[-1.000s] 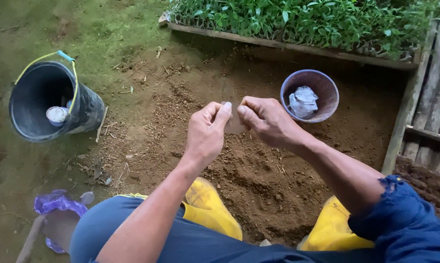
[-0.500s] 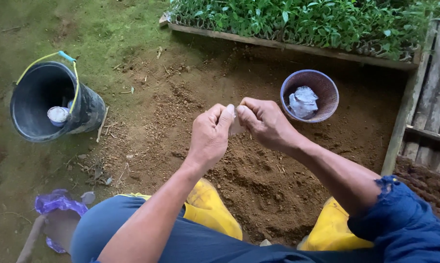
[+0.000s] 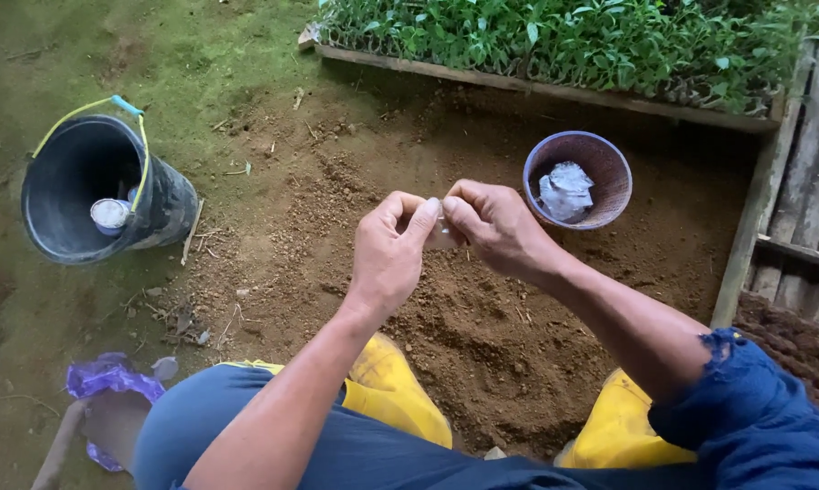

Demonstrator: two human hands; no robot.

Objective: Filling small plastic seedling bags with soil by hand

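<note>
Hands: left hand (image 3: 387, 254), right hand (image 3: 495, 227) pinch small clear plastic bag (image 3: 443, 236), crumpled.

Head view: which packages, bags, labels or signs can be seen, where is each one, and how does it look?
Small clear plastic bag: pinched between left hand and right hand, above the soil; thin, see-through.
Crumpled clear plastic: inside the round purple basket, right of the hands; whitish, wrinkled.
Purple plastic scrap: on the ground, lower left; crumpled.
No labels, signs or screens show.
</note>
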